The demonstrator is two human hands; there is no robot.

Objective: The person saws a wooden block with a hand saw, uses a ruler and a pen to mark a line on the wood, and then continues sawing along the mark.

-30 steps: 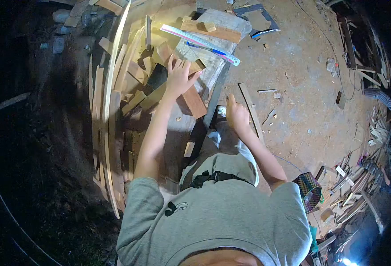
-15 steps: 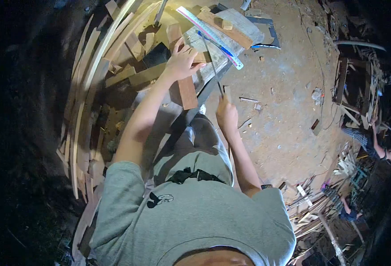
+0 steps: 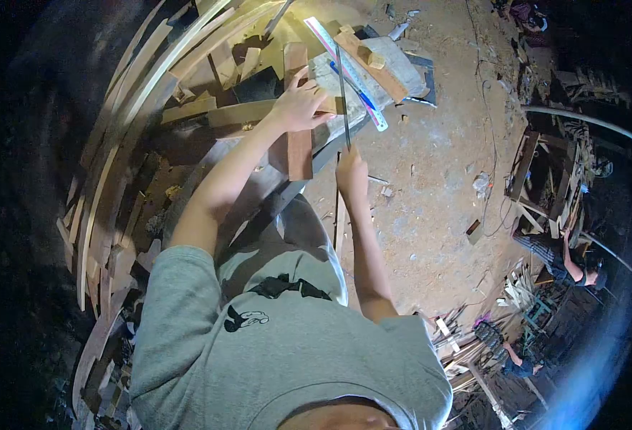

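Note:
My right hand (image 3: 352,172) is closed round the handle end of a thin-bladed saw (image 3: 344,93), seen almost edge-on. Its dark blade points away from me and crosses the right end of a pale wooden strip (image 3: 240,115). My left hand (image 3: 300,106) grips this strip close to the blade, with the thumb on the near side and the fingers over the top. Under the strip, crossing it, lies a reddish-brown wooden block (image 3: 300,154). A blue pen (image 3: 351,84) and a clear ruler with a pink edge (image 3: 372,113) lie just right of the blade.
A brown board (image 3: 394,84) with a small wood block (image 3: 376,61) on it lies on the grey work surface (image 3: 404,63). Long timber strips (image 3: 119,154) curve along my left. Scraps dot the dirt floor (image 3: 430,201). Two people (image 3: 573,269) are among wood piles at the far right.
The saw has swung more upright in view, and my right hand has shifted left and slightly nearer the strip. My left hand keeps its hold. The whole view has shifted a little.

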